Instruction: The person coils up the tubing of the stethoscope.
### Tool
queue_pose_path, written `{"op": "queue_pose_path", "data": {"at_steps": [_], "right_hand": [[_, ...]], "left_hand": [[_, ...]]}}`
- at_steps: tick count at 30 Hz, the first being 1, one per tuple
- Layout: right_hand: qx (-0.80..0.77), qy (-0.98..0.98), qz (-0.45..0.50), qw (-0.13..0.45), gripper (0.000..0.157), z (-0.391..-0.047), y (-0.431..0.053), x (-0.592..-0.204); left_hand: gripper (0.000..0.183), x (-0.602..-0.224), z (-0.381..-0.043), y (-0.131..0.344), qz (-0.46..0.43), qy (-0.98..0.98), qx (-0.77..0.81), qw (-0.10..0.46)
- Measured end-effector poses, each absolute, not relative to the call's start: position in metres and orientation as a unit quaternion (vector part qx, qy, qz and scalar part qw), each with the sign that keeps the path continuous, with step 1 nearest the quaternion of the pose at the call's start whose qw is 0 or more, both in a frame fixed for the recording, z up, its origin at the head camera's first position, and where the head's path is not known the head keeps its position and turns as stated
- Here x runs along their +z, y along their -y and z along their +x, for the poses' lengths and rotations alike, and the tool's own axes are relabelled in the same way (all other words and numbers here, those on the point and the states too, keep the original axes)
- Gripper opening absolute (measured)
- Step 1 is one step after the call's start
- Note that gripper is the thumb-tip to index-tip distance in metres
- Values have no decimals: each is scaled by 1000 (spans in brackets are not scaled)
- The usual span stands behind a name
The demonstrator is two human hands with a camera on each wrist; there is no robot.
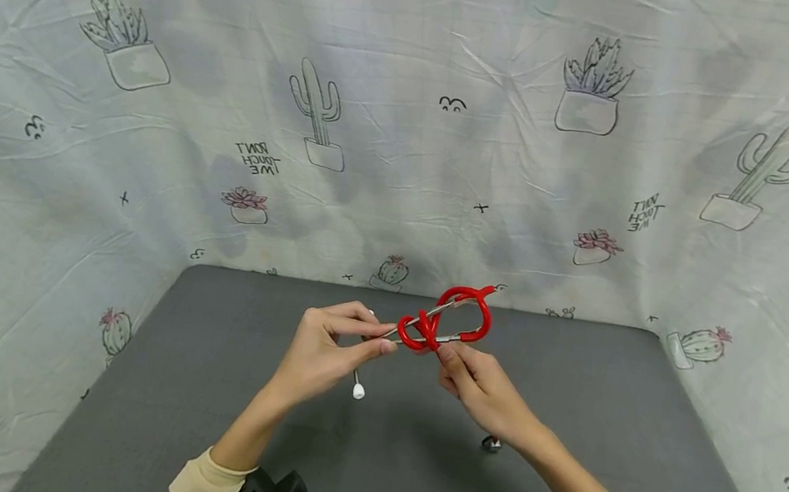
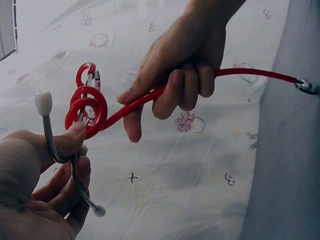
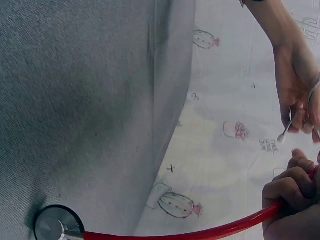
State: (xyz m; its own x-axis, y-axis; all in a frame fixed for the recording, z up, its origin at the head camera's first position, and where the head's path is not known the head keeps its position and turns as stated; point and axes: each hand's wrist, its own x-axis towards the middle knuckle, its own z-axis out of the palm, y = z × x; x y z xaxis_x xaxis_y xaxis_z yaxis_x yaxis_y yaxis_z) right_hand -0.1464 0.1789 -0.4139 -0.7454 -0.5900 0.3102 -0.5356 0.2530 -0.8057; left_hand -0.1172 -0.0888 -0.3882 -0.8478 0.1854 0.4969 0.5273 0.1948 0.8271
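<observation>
Red tubing (image 2: 255, 73), metal ear tubes (image 2: 49, 135) — stethoscope (image 1: 425, 330) is up in the air between my hands, over the grey table (image 1: 406, 483). My left hand (image 1: 330, 350) pinches the ear tubes, thumb against fingers. My right hand (image 1: 484, 389) has its fingers curled round the tubing, clamped.

Key relation: the ear tubes' long axis runs from my left fingertips up and rightward, away from me; the tubing leaves the coil (image 2: 103, 111) across that axis, into my right fist. Coil sits just beyond the left fingertips, with the right thumb and forefinger close by too. I'd judge the right hand as the one steering the wrap, the left as anchor.

Looks: glossy red, coil looped around the metal, bigger bend at the far end. White ear tip (image 2: 43, 103) sticks out past my left hand, one on each side. Past the right fist the tubing trails to a round metal chest piece (image 3: 52, 225) — can't tell if it touches the table.
</observation>
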Motion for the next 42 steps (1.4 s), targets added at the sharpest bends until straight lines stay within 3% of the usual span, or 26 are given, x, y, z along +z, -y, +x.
{"op": "queue_pose_path", "data": {"at_steps": [3,9,17,24,31,38,41,42], "right_hand": [[-490,-798,-350,27,21,-143,-178,-415],[-483,-801,-353,18,30,-136,-176,-419],[-464,-821,-328,52,28,-126,-180,-418],[-426,-832,-352,45,21,-117,-187,-420],[-326,-849,-415,-17,19,-99,-194,-424],[-196,-868,-436,-134,19,-86,-199,-414],[-164,-864,-442,-174,6,-85,-203,-406],[-157,-861,-446,-188,12,-86,-204,-403]], "left_hand": [[20,-390,-119,88,-227,763,-584,156],[20,-393,-121,87,-215,771,-577,164],[21,-394,-122,84,-186,789,-552,194],[23,-398,-127,85,-168,802,-530,218],[25,-411,-135,100,-130,826,-485,256],[22,-419,-139,106,-136,854,-451,221],[21,-420,-139,104,-152,867,-429,203],[21,-420,-139,102,-157,871,-423,197]]}}
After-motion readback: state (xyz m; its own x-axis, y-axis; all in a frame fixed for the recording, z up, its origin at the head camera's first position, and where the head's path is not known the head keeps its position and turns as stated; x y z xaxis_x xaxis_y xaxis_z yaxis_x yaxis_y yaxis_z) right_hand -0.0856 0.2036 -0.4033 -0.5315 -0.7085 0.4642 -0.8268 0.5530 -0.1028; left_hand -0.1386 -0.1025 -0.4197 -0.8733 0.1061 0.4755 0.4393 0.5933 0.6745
